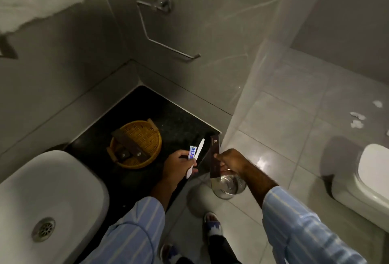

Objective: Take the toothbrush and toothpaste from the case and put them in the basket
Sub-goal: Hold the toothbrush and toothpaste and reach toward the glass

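Left hand (177, 163) fingers pinch white plastic toothbrush (195, 157), toothpaste (192, 152); right hand (228, 161) fingers pinch brown case (215, 156).

Dark speckled stone counter (168, 116), wedge shape, fits into wall corner. White oval sink (42, 196) sits at counter's left near end. Round yellow woven basket (145, 137) rests on counter middle, near sink. Flat brown boxes (129, 144) lie in basket, one poking over rim.
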A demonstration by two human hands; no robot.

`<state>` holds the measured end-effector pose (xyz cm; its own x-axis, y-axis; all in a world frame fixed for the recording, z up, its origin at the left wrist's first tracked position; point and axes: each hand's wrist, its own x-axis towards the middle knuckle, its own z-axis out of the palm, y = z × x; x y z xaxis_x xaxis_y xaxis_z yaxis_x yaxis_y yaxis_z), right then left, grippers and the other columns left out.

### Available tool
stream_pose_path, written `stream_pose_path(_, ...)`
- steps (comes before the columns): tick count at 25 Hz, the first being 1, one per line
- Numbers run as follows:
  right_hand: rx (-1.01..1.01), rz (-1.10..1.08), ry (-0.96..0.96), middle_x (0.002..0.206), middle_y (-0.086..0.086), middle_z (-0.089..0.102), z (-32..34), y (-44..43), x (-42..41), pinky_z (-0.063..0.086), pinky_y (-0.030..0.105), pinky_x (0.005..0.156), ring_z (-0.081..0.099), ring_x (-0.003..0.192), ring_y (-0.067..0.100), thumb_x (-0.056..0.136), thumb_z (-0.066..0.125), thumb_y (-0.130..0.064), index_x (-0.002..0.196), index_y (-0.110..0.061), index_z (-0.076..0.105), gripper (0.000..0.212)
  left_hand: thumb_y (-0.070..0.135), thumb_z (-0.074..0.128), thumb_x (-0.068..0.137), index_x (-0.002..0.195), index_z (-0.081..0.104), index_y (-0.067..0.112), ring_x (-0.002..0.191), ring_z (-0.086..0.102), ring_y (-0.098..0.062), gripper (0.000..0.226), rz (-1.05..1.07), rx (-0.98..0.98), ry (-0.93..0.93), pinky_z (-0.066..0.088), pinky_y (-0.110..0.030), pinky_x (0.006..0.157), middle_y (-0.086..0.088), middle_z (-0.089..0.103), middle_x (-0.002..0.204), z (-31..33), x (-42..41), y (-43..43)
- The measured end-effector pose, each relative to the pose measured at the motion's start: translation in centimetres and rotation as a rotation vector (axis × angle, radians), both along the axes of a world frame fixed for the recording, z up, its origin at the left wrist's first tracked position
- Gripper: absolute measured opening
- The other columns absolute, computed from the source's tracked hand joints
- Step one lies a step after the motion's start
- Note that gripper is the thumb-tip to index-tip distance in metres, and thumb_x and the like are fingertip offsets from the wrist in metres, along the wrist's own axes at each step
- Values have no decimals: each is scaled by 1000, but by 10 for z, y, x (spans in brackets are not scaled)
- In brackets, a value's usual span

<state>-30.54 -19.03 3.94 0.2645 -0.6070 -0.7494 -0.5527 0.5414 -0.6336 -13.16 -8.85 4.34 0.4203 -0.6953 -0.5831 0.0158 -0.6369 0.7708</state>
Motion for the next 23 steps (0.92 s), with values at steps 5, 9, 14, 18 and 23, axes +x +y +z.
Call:
stream_pose_path(5,144,-152,101,90,15,67,-45,3,-71,61,30,56,67,83,31,95,56,-20,105,-1,59,21,10,76,82,96,68,18,76,77,-29,18,-168,24,-76,63,-50,74,-15,77,95,-33,-29,-10)
stream_pose_path(9,173,-200,193,73,12,62,-76,-4,-101,49,24,46,61,61,23,95,51,-15,87,-2,58,17,9,76,83,90,63,24,74,76,-23,21,-243,71,-118,64,-41,70,-12,75,101,-48,-46,-19)
stream_pose_path(14,223,-216,224,70,12,59,-109,-36,-117,46,23,46,57,59,23,90,55,-12,82,-4,59,12,10,77,83,100,63,19,68,76,-16,23,-282,111,-145,63,-31,62,-12,74,105,-61,-58,-27)
stream_pose_path(18,335,-297,144,72,14,58,-123,-60,-127,48,30,54,56,61,24,92,57,-14,81,-2,60,16,9,76,84,101,62,17,65,75,-12,23,-261,110,-156,61,-21,57,-15,74,108,-69,-61,-33)
stream_pose_path(23,99,187,381,95,18,72,-113,-85,-117,61,33,69,70,80,27,86,66,-25,104,2,67,33,8,74,85,108,65,8,78,75,-15,25,-283,123,-166,64,-32,68,-14,73,109,-68,-60,-37)
